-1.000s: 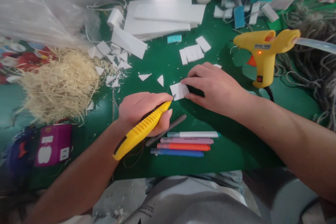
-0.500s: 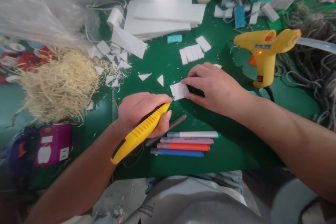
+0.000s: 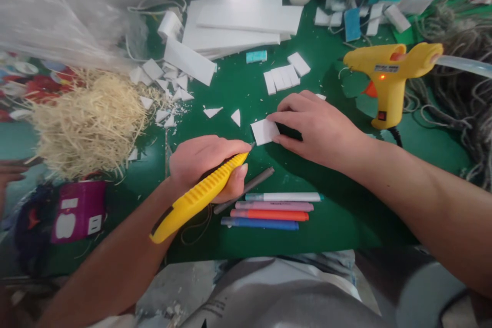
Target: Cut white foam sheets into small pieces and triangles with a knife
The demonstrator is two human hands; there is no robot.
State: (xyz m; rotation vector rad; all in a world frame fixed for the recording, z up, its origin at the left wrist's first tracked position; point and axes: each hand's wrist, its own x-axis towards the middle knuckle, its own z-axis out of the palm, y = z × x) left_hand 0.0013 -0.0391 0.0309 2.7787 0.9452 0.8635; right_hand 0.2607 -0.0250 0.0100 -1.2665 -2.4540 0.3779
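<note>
My left hand is closed round a yellow utility knife, its blade tip pointing at the lower left corner of a small white foam board piece. Whether the tip touches that corner I cannot tell. My right hand grips the right edge of the foam piece between thumb and fingers, against the green table. Several white foam strips lie just beyond my right hand. Two foam triangles rest left of the piece. Below the hands are a grey stick and several markers in a row.
A yellow glue gun with its light on stands at the right, near tangled grey cord. White foam sheets are stacked at the back. Straw and a purple box are at the left. Another person's hand shows at the left edge.
My left hand has drawn the knife slightly back, down and left from the foam piece. My right hand keeps its hold. Another person's hand has come in at the left edge.
</note>
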